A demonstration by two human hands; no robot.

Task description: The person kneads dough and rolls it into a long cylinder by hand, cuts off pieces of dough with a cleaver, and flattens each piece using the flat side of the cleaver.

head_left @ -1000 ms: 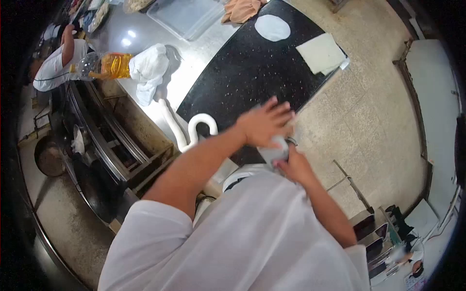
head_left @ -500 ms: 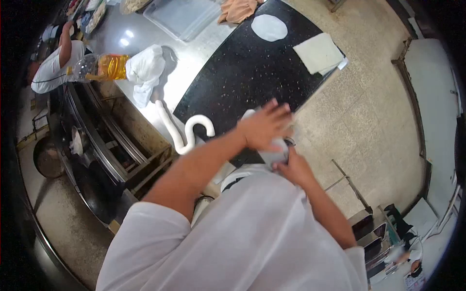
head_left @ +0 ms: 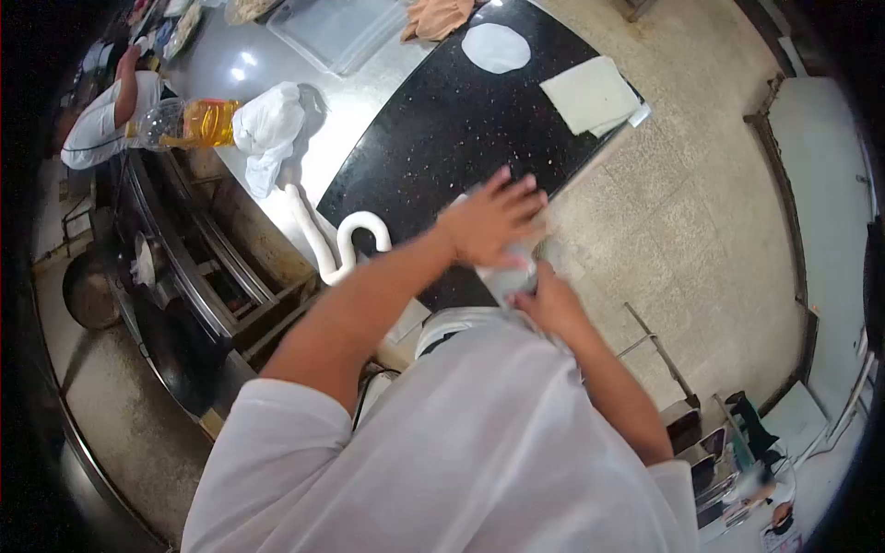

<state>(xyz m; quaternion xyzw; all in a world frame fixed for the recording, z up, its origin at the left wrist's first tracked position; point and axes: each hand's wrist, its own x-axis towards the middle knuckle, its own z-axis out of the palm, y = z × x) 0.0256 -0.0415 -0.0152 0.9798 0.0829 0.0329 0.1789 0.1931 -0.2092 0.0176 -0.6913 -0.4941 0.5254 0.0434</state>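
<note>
My left hand [head_left: 493, 221] hovers palm-down with fingers spread, over or against a pale grey, partly see-through item [head_left: 502, 279] at the counter's near right corner. Motion blur hides what kind of item it is. My right hand [head_left: 551, 300] is closed around that item's right side, close to my waist. Left of my forearm, a long white dough rope [head_left: 361, 224] lies bent in curves, partly on the black stone slab [head_left: 415, 138]. Farther up the slab is a flat white dough round [head_left: 496, 48].
A folded pale cloth [head_left: 590, 95] lies at the slab's right edge. An oil bottle [head_left: 207, 123] and a white plastic bag [head_left: 269, 124] stand left on the steel table. Beyond are a clear tray [head_left: 336, 32] and an orange cloth [head_left: 435, 17]. Another person [head_left: 115, 111] works at upper left.
The view has shifted slightly, so the counter things sit a little farther left. My left hand's fingers have spread wider, while my right hand keeps its hold on the pale item.
</note>
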